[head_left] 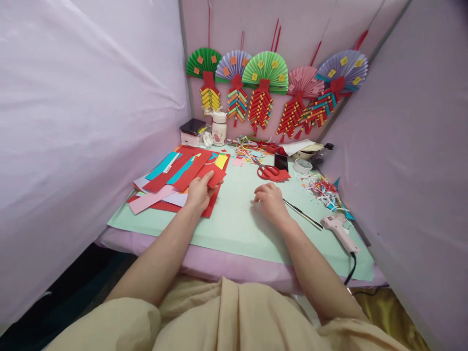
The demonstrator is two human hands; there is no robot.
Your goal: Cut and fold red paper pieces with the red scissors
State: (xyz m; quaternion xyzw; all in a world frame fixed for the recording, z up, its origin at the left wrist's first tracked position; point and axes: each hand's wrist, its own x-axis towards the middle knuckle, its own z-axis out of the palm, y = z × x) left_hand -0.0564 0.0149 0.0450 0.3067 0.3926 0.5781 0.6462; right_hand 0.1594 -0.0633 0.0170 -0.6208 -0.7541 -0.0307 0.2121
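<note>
My left hand [201, 193] is closed on a small red paper piece [215, 174], thumb on top, above a pile of coloured paper. Under and beyond it lie red paper strips [165, 171], blue strips [185, 168] and a pink strip [151, 199]. My right hand [271, 201] is low over the middle of the table, fingers curled inward; whether anything small is between them is hidden. A thin dark stick [302, 214] lies just right of it. Red-handled scissors [268, 171] rest on red paper beyond it.
A hot glue gun [341, 233] lies at the right edge, its cord hanging down. Paper scraps [325, 191], a tape roll [302, 166], a phone [281, 162] and a white bottle [219, 128] sit around the green tabletop [234, 229]. Several paper fans [266, 72] hang behind.
</note>
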